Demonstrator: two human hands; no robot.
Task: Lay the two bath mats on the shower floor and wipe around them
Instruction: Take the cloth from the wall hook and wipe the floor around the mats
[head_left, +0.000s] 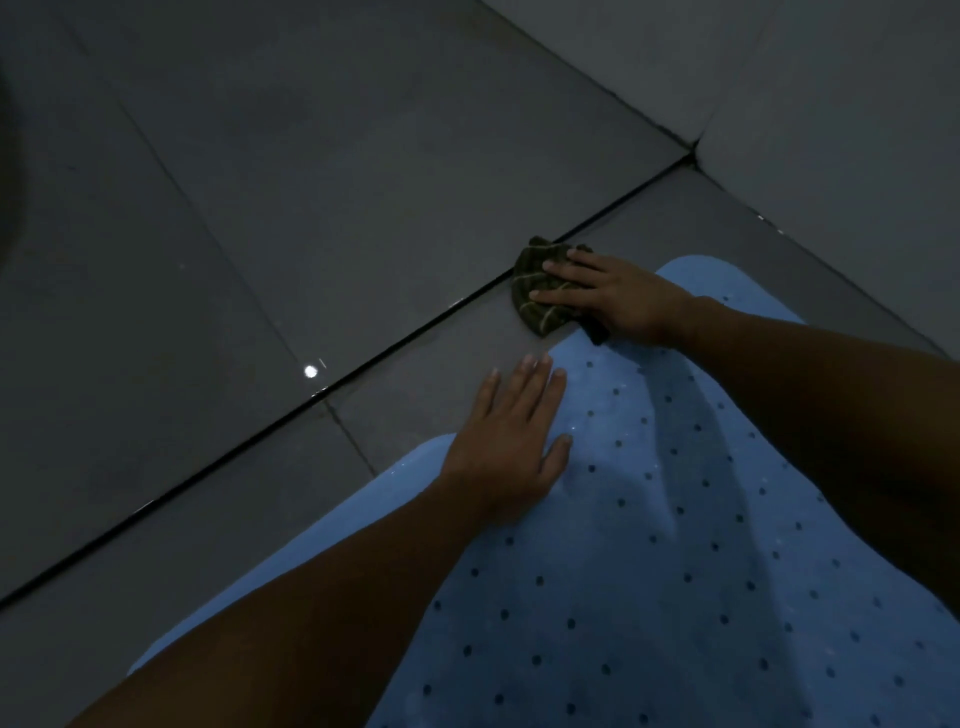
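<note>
A light blue bath mat (649, 519) with rows of small holes lies flat on the dark grey tiled floor (234, 519), filling the lower right of the view. My left hand (511, 441) rests flat, fingers spread, on the mat's upper left edge. My right hand (618, 296) presses down on a dark green striped cloth (540, 296), which lies bunched on the floor tile just beyond the mat's far edge, close to a dark grout line. Only one mat is in view.
A tiled wall (831, 104) rises at the upper right and meets the floor in a corner (693, 150). A dark grout line (363, 374) runs diagonally across the floor. A small bright reflection (310, 371) shines on the glossy tile.
</note>
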